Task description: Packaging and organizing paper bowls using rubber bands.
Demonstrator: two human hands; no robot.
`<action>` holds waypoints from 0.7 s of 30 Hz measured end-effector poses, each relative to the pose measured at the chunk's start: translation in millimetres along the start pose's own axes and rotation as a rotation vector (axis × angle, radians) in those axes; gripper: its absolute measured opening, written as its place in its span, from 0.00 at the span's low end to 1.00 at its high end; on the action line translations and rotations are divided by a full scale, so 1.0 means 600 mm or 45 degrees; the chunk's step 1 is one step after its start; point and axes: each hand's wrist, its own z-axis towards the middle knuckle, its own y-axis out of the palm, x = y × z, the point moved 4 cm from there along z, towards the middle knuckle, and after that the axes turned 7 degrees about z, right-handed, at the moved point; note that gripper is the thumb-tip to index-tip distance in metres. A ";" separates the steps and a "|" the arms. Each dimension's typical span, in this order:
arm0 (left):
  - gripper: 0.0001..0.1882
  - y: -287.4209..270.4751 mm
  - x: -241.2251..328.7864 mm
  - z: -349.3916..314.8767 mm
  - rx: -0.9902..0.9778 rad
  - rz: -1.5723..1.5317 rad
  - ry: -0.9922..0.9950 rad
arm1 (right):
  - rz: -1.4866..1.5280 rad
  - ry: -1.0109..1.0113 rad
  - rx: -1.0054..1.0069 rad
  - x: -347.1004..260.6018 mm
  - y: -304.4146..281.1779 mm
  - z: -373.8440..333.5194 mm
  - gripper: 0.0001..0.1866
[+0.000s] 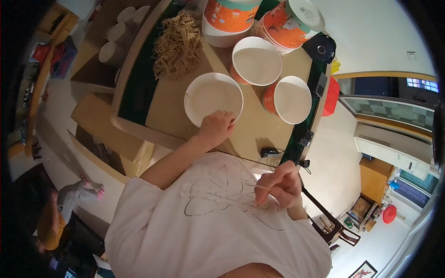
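A bowl (212, 95) stands at the left hand (218, 126), string (178, 45) beyond it, two tubs (293, 99) ahead of the right hand (280, 186).

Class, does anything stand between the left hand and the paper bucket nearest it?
Nothing visible does. The left hand is at the near rim of the paper bucket. The string bundle lies beyond it, and the black adapter lies to the right, both out of the way.
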 end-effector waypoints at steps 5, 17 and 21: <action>0.08 -0.053 -0.005 -0.042 0.082 -0.167 0.213 | -0.124 0.151 0.365 0.020 -0.036 0.011 0.17; 0.10 -0.119 0.051 -0.015 -0.347 -0.926 -0.033 | -0.327 0.007 0.363 0.080 -0.087 0.065 0.19; 0.07 -0.089 0.035 -0.001 -0.297 -0.895 -0.098 | -0.693 -0.071 0.494 0.093 -0.124 0.080 0.13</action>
